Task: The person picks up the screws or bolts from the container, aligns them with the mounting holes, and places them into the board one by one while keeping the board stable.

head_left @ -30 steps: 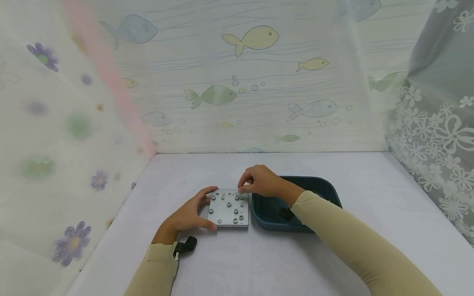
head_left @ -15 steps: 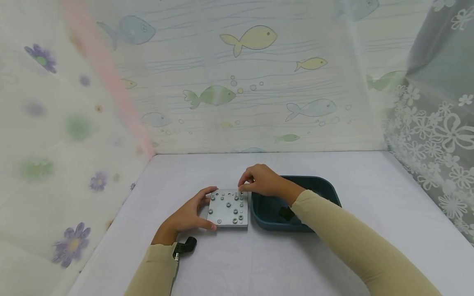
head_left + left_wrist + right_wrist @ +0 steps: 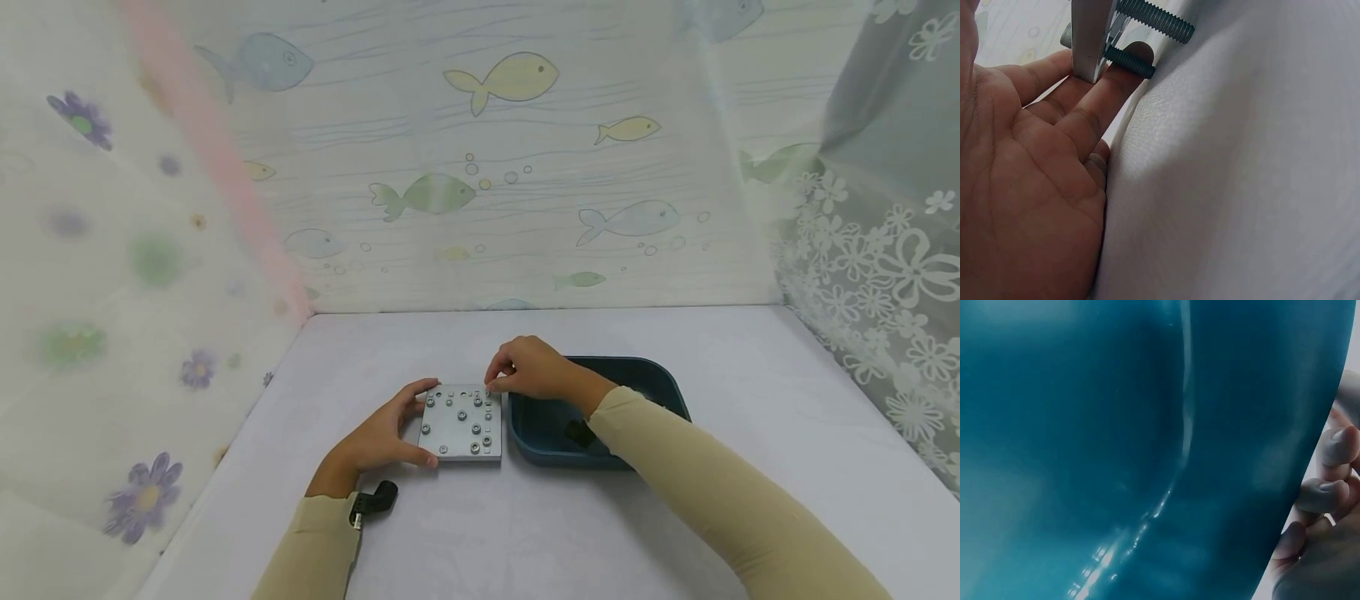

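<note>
A silvery metal plate point(image 3: 446, 431) lies on the white table, studded with several socket-head screws point(image 3: 476, 429). Its left side is gripped by my left hand point(image 3: 378, 433), thumb at the near corner and fingers at the far one. In the left wrist view, threaded screw shanks point(image 3: 1159, 20) stick out beneath the plate, and a finger point(image 3: 1094, 109) lies against one. My right hand point(image 3: 531, 368) pinches a small screw at the plate's far right corner with thumb and forefinger; the fingertips mostly hide it.
A dark teal bin point(image 3: 536, 454) stands right beside the plate, under my right wrist and forearm. The bin wall point(image 3: 1241, 425) fills most of the right wrist view. A black wrist camera point(image 3: 384, 497) sits at my left cuff. Printed curtains point(image 3: 420, 258) enclose the table's back and sides.
My right fingertips have shifted slightly toward the plate's right edge. The left hand and plate hold still, while the whole head view drifts a little.
</note>
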A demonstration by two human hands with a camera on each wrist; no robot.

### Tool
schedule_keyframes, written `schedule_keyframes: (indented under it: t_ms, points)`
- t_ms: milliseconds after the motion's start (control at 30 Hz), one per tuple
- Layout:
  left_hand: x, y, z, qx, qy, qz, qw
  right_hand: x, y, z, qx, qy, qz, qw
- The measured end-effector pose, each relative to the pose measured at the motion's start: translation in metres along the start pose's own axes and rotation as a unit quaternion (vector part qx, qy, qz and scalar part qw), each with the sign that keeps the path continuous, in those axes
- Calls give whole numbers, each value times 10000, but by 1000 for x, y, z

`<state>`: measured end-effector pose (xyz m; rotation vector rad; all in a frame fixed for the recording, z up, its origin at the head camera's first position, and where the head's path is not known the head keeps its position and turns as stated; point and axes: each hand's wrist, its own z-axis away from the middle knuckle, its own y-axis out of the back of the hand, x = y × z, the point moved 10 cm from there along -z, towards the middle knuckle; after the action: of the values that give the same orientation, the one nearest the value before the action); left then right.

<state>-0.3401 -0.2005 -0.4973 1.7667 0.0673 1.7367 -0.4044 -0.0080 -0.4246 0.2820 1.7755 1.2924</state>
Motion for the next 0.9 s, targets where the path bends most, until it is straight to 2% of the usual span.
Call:
schedule_keyframes:
  t_ms: [433, 700, 900]
  points:
    - [-1, -2, -4, -53, -44, 57, 10000, 1, -5, -4, -188, -189, 509, 9984]
    - [-3, -2, -6, -99, -36, 43, 9999, -1, -4, -4, -281, -297, 586, 9974]
    - [-2, 2, -6, -56, -22, -5, 10000, -6, 4, -2, -368, -155, 520, 9978]
